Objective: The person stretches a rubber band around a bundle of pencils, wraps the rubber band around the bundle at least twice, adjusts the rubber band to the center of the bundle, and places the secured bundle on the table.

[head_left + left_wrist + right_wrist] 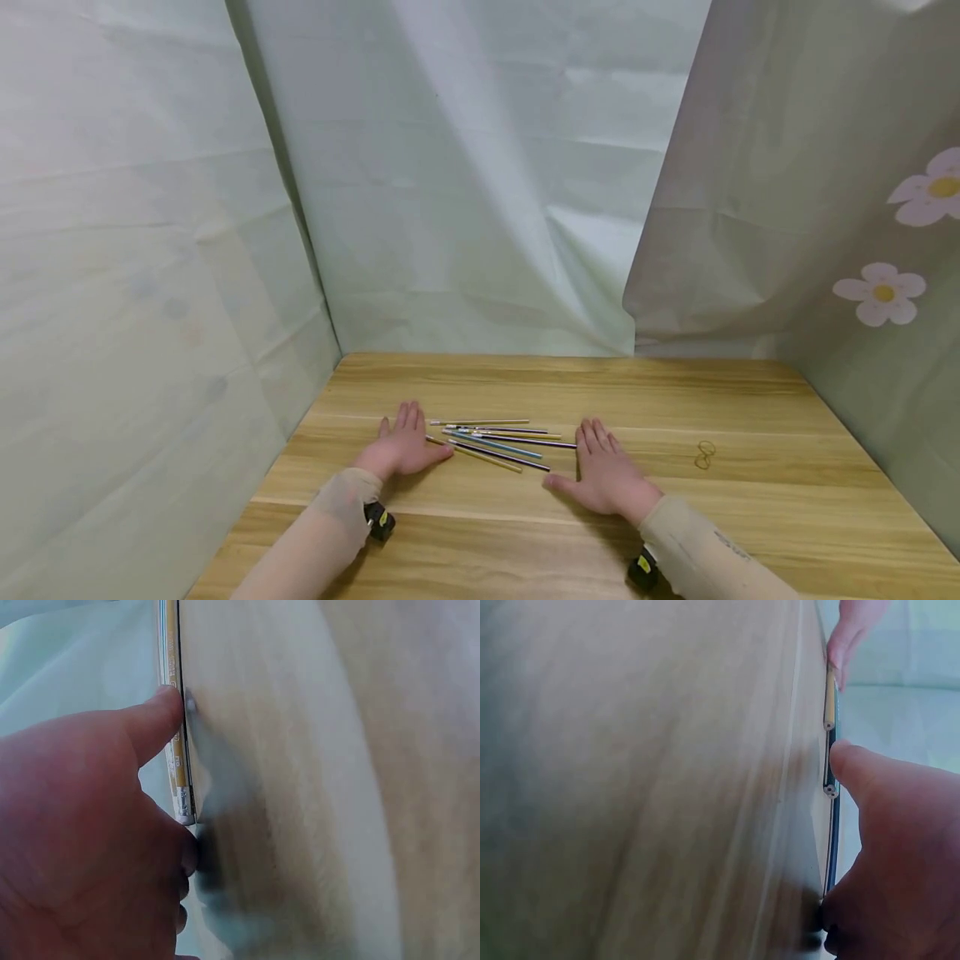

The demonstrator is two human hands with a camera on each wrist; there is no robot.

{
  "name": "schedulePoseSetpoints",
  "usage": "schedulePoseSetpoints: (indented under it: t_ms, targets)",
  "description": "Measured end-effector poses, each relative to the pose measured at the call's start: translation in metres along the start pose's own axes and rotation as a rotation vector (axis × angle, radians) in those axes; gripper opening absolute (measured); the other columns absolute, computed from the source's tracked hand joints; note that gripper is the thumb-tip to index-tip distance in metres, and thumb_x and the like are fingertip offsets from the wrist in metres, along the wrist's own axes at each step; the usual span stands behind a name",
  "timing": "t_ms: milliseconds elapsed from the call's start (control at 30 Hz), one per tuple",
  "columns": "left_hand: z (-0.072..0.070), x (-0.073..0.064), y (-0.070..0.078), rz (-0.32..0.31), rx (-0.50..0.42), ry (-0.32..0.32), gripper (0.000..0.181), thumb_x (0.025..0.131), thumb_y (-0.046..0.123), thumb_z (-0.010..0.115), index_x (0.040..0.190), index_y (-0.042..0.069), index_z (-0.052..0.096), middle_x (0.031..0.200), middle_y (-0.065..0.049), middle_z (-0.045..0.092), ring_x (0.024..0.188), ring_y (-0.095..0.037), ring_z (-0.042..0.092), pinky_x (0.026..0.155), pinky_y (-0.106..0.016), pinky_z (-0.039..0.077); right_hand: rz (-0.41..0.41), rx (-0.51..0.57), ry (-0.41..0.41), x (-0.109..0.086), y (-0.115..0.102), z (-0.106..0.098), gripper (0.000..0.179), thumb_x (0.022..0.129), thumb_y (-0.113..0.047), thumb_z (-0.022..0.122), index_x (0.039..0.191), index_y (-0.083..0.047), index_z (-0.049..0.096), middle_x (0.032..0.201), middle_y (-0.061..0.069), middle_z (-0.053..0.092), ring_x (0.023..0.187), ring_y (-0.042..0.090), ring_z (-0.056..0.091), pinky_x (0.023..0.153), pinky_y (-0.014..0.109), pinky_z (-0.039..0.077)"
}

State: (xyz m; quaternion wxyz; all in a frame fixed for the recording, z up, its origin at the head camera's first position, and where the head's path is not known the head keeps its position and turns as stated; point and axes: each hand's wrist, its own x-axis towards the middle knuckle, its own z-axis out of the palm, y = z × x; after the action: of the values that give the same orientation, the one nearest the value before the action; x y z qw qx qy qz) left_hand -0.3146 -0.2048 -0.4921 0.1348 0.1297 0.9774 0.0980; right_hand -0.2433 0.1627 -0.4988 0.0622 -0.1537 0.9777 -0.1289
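1. Pencils: on the wooden table, between the two hands; dark, gold and blue, eraser ends left, plain ends right.
2. Left hand: fingers extended, spread wide, gripping nothing; thumb seemingly against the near pencils.
3. Right hand: fingers straight, thumb held wide, nothing gripped; fingers just beside the right end of a dark pencil.
4. Progress, my judgement: partway. All visible pencils lie in one loose group, running roughly alike. Outstanding: ends uneven, some crossing, a far gold one slightly apart.
5. Thin looped bands: right of the right hand, well apart from the pencils; none seen round them.
6. Obstacles: crossed pencils likely hinder evening up; left hand hides some ends. Cloth walls left, far and right.
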Motion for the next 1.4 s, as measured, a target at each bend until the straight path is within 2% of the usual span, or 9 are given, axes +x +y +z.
schedulePoseSetpoints:
  t_ms: [267, 567, 633, 733, 833, 967, 1100, 1333, 1400]
  targets:
    - [0.005, -0.005, 0.007, 0.072, 0.005, 0.029, 0.111, 0.103, 0.071, 0.05, 0.163, -0.014, 0.014, 0.173, -0.034, 0.003, 0.161, -0.049, 0.002, 0.122, -0.073, 0.005, -0.003, -0.003, 0.02, -0.002, -0.008, 0.001, 0.117, 0.098, -0.079, 0.052, 0.16, 0.017, 0.025, 0.169, 0.037, 0.015, 0.159, 0.052, 0.011, 0.127, 0.059, 0.017]
    - [0.007, -0.007, 0.021, 0.115, 0.01, -0.003, 0.107, 0.105, 0.068, 0.049, 0.164, -0.012, 0.013, 0.174, -0.031, 0.001, 0.162, -0.046, 0.0, 0.124, -0.07, 0.003, -0.012, -0.058, 0.014, 0.003, -0.016, 0.008, 0.118, 0.097, -0.082, 0.047, 0.161, 0.015, 0.025, 0.17, 0.036, 0.013, 0.16, 0.05, 0.011, 0.127, 0.058, 0.018]
    - [0.011, -0.004, 0.02, 0.124, 0.017, -0.005, 0.109, 0.104, 0.071, 0.047, 0.165, -0.011, 0.01, 0.174, -0.029, -0.002, 0.162, -0.045, -0.003, 0.124, -0.07, 0.002, -0.008, -0.054, 0.016, 0.004, -0.018, 0.009, 0.117, 0.098, -0.082, 0.046, 0.161, 0.015, 0.024, 0.17, 0.035, 0.012, 0.16, 0.05, 0.01, 0.127, 0.057, 0.017]
    - [0.024, 0.007, 0.011, 0.141, 0.013, 0.003, 0.114, 0.101, 0.077, 0.046, 0.166, -0.008, 0.008, 0.175, -0.026, -0.005, 0.162, -0.043, -0.006, 0.123, -0.07, 0.001, -0.003, -0.047, 0.019, 0.006, -0.019, 0.01, 0.116, 0.099, -0.08, 0.047, 0.162, 0.015, 0.022, 0.171, 0.035, 0.011, 0.16, 0.049, 0.009, 0.127, 0.057, 0.017]
    - [0.03, 0.01, 0.009, 0.17, 0.007, 0.011, 0.116, 0.099, 0.08, 0.045, 0.167, -0.007, 0.009, 0.175, -0.024, -0.005, 0.162, -0.042, -0.007, 0.124, -0.07, 0.002, 0.0, -0.046, 0.022, 0.008, -0.019, 0.01, 0.115, 0.1, -0.079, 0.048, 0.162, 0.014, 0.02, 0.171, 0.035, 0.011, 0.16, 0.049, 0.009, 0.127, 0.057, 0.017]
    - [0.021, -0.001, 0.022, 0.22, 0.0, -0.018, 0.113, 0.102, 0.077, 0.045, 0.166, -0.009, 0.009, 0.175, -0.027, -0.004, 0.161, -0.046, -0.004, 0.122, -0.072, 0.003, 0.0, -0.047, 0.023, 0.01, -0.019, 0.008, 0.114, 0.101, -0.078, 0.048, 0.163, 0.013, 0.018, 0.172, 0.033, 0.01, 0.16, 0.048, 0.009, 0.127, 0.057, 0.017]
    - [0.012, -0.012, 0.034, 0.235, -0.001, -0.041, 0.108, 0.104, 0.071, 0.049, 0.166, -0.009, 0.011, 0.176, -0.027, -0.002, 0.162, -0.045, -0.002, 0.123, -0.072, 0.005, -0.001, -0.042, 0.021, 0.013, -0.018, 0.008, 0.114, 0.101, -0.078, 0.047, 0.164, 0.012, 0.017, 0.173, 0.032, 0.01, 0.161, 0.048, 0.009, 0.127, 0.057, 0.017]
    - [0.014, -0.014, 0.037, 0.224, -0.03, -0.047, 0.112, 0.103, 0.074, 0.048, 0.166, -0.01, 0.009, 0.176, -0.027, -0.004, 0.162, -0.043, -0.004, 0.123, -0.071, 0.005, -0.005, -0.014, 0.021, 0.013, -0.017, 0.008, 0.112, 0.102, -0.076, 0.049, 0.164, 0.012, 0.017, 0.172, 0.033, 0.011, 0.161, 0.048, 0.009, 0.127, 0.058, 0.018]
    - [0.011, -0.015, 0.038, 0.221, -0.029, -0.056, 0.109, 0.103, 0.072, 0.049, 0.166, -0.01, 0.011, 0.176, -0.026, -0.003, 0.162, -0.043, -0.003, 0.124, -0.07, 0.005, -0.01, -0.013, 0.017, 0.014, -0.016, 0.007, 0.112, 0.102, -0.075, 0.048, 0.164, 0.012, 0.017, 0.172, 0.033, 0.011, 0.16, 0.048, 0.01, 0.127, 0.058, 0.018]
